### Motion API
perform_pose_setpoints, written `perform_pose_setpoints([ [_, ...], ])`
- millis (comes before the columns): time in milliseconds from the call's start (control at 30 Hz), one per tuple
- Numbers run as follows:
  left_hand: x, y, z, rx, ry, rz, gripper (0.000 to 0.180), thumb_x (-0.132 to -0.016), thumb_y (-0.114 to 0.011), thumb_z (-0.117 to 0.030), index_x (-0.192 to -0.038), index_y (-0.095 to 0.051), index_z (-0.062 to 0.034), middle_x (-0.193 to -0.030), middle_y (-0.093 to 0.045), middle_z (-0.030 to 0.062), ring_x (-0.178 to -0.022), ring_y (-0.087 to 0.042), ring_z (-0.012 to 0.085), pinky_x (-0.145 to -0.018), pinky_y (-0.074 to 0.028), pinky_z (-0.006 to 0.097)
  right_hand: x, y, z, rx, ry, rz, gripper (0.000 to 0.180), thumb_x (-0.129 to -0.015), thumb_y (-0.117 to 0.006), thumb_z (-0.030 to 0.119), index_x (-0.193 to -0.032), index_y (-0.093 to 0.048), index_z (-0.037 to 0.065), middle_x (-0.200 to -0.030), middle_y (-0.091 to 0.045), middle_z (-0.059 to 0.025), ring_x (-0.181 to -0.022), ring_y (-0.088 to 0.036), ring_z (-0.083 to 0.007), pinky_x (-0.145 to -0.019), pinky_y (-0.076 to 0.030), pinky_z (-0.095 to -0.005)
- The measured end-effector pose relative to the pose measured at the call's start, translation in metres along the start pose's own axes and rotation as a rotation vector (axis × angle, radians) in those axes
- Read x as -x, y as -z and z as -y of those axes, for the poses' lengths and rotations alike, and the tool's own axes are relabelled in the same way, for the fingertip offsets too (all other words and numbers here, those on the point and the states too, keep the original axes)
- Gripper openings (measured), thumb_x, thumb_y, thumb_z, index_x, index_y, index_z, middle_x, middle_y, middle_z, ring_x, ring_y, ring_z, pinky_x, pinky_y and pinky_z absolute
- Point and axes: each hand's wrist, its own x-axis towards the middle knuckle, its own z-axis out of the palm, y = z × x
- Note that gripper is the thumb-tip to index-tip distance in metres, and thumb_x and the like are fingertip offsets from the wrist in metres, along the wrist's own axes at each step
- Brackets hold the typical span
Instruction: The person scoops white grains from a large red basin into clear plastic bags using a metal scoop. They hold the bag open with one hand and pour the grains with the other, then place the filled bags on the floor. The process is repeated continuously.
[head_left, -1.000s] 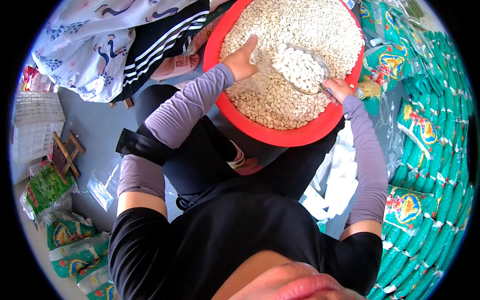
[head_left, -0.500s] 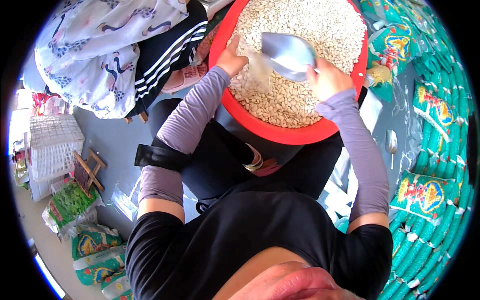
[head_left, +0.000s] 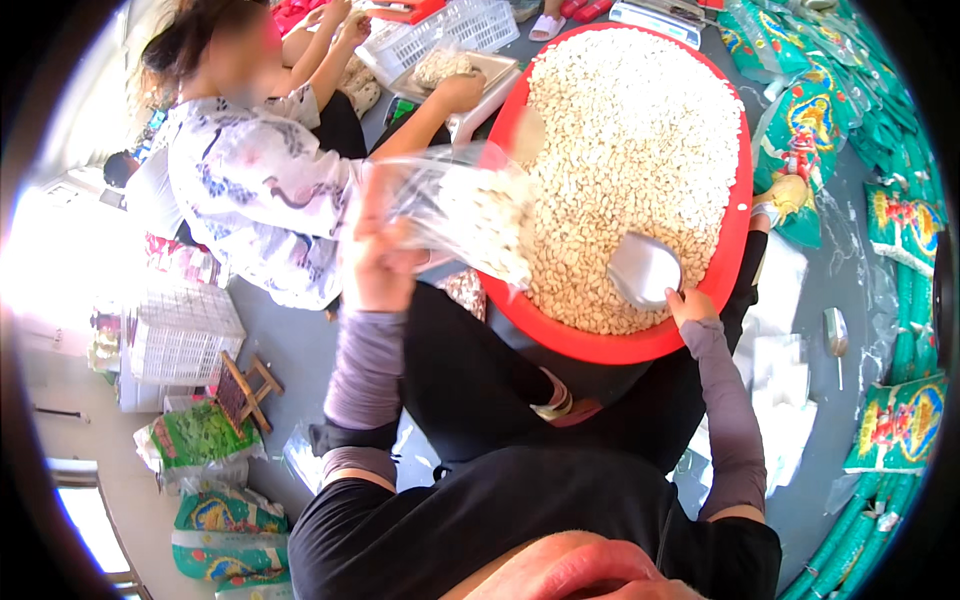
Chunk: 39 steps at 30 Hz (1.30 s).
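Observation:
A big red tub (head_left: 590,350) full of pale pumpkin seeds (head_left: 630,120) stands in front of my knees. To the left of its rim, my left hand (head_left: 380,260) grips a clear plastic bag (head_left: 425,190) by its top end. Pumpkin seeds fill the bag's lower part, which hangs over the tub's left edge; hand and bag are blurred by motion. At the tub's near right side, my right hand (head_left: 692,306) is closed on the handle of a metal scoop (head_left: 645,270), whose blade rests on the seeds.
A co-worker in a patterned top (head_left: 265,180) sits at the left, one hand by seeds on a scale (head_left: 495,75). A white crate (head_left: 185,330) and a small wooden stool (head_left: 245,395) stand lower left. Green packages (head_left: 905,430) line the right; another scoop (head_left: 835,332) lies there.
My left hand has raised the bag and drawn it left from over the seeds. My right hand has brought the scoop down to the tub's near right. The view has shifted, showing more of the co-worker.

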Motion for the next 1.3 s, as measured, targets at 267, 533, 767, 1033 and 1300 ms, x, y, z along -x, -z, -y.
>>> perform_pose_setpoints([
  [267,0.062,0.021,-0.136,-0.157,-0.307,-0.09,0.064,-0.076,-0.043,0.006,-0.137,-0.023,0.0025,-0.144,-0.026,0.0117,-0.06,-0.037,0.0048,-0.048,-0.033,0.016,0.007,0.008,0.003,0.212,0.449,-0.368,0.054,-0.07,-0.067,0.025,-0.114,-0.048,0.0,-0.106,-0.054,-0.0173,-0.1,-0.048,-0.0361,-0.09,-0.038,-0.0425],
  [533,0.111,0.191,-0.079,-0.407,-0.067,-0.498,0.025,-0.084,-0.049,-0.003,-0.108,-0.05,-0.0077,-0.06,-0.03,-0.0043,-0.045,-0.027,0.0045,-0.039,-0.027,0.018,0.056,0.036,-0.068,-0.087,0.433,-0.811,0.02,-0.077,-0.058,0.009,-0.096,-0.055,0.003,-0.093,-0.058,-0.0156,-0.089,-0.053,-0.0348,-0.079,-0.041,-0.0426],
  [767,0.174,0.334,0.066,-1.042,0.354,-0.757,0.037,-0.085,-0.046,-0.009,-0.122,-0.048,-0.0082,-0.073,-0.053,0.0052,-0.053,-0.049,0.0097,-0.04,-0.037,0.021,0.122,-0.07,-0.212,-0.483,-0.24,-0.674,0.018,-0.077,-0.06,0.012,-0.093,-0.058,0.005,-0.086,-0.062,-0.0123,-0.083,-0.057,-0.0314,-0.075,-0.045,-0.0386],
  [1033,0.157,0.366,-0.009,-1.805,0.278,-0.455,0.035,-0.084,-0.049,-0.014,-0.118,-0.052,-0.0066,-0.088,-0.061,0.0126,-0.061,-0.059,0.0163,-0.042,-0.044,0.025,0.06,-0.113,-0.254,-0.016,-0.456,-0.495,0.042,-0.075,-0.066,0.03,-0.108,-0.055,0.007,-0.114,-0.053,-0.0153,-0.105,-0.05,-0.0336,-0.086,-0.043,-0.0405],
  [1300,0.049,0.225,-0.011,-1.59,0.212,-0.376,0.036,-0.085,-0.045,-0.012,-0.12,-0.049,-0.0036,-0.112,-0.058,0.0093,-0.059,-0.059,0.0134,-0.039,-0.042,0.022,0.082,-0.115,-0.273,-0.16,-0.689,-0.067,0.036,-0.079,-0.062,0.03,-0.104,-0.051,0.007,-0.112,-0.049,-0.0128,-0.115,-0.043,-0.0318,-0.094,-0.037,-0.0409],
])
